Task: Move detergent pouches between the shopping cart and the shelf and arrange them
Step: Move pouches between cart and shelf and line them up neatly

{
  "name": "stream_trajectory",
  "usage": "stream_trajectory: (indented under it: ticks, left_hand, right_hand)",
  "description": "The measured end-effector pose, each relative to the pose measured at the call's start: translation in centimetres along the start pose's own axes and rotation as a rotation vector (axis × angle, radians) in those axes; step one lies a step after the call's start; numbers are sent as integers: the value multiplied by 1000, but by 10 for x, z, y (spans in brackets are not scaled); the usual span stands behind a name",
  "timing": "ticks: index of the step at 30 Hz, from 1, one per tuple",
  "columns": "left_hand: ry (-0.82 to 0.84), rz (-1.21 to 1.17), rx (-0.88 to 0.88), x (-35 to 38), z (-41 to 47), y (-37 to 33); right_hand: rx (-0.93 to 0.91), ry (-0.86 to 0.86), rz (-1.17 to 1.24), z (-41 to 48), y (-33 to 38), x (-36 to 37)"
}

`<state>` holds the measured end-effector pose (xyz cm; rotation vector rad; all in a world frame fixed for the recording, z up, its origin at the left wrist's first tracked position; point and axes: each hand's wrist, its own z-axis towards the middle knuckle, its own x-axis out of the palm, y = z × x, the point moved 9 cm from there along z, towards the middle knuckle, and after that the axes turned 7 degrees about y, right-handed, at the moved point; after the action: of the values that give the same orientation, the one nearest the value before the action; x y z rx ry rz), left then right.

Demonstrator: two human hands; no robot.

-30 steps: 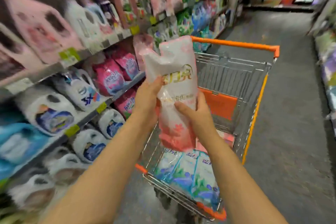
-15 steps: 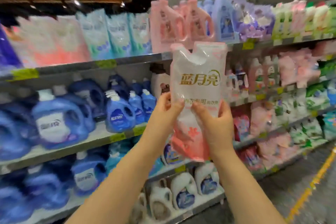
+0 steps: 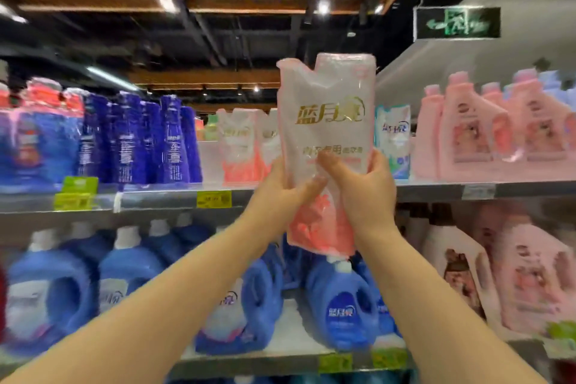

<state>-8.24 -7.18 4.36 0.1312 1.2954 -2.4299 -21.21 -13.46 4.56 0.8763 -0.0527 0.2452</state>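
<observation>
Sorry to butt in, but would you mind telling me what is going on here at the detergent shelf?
A person holds a pink-and-white detergent pouch upright in both hands, the left hand and the right hand gripping its lower half. It is raised in front of the upper shelf, where matching pink pouches stand beside a blue-and-white pouch. It is not yet set down on the shelf.

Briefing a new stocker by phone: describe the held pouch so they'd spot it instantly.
Find the upper shelf between purple bottles and pink jugs. In front of it, left hand and right hand hold a white pouch fading to pink below. Unlike shelved pouches, it's held aloft.
</observation>
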Motion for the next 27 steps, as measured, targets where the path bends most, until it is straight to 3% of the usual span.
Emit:
stream_trajectory:
  ticks: [3,8,13,17,27]
  left_hand:
    - [82,14,-18,-32,46,17]
    - [1,74,53,-86,118,31]
    - [-7,143,-10,-141,183,47]
    - [28,85,-39,-176,214,72]
    - [87,3,-110,-231,247,143]
  right_hand:
    - [-10,40,3,50,-12,45]
    - [-19,126,111,134,-36,115]
    - [-40,240,120,207,-51,183]
    - [-39,329,119,235,-72,230]
    - [-24,369,46,255,-135,305]
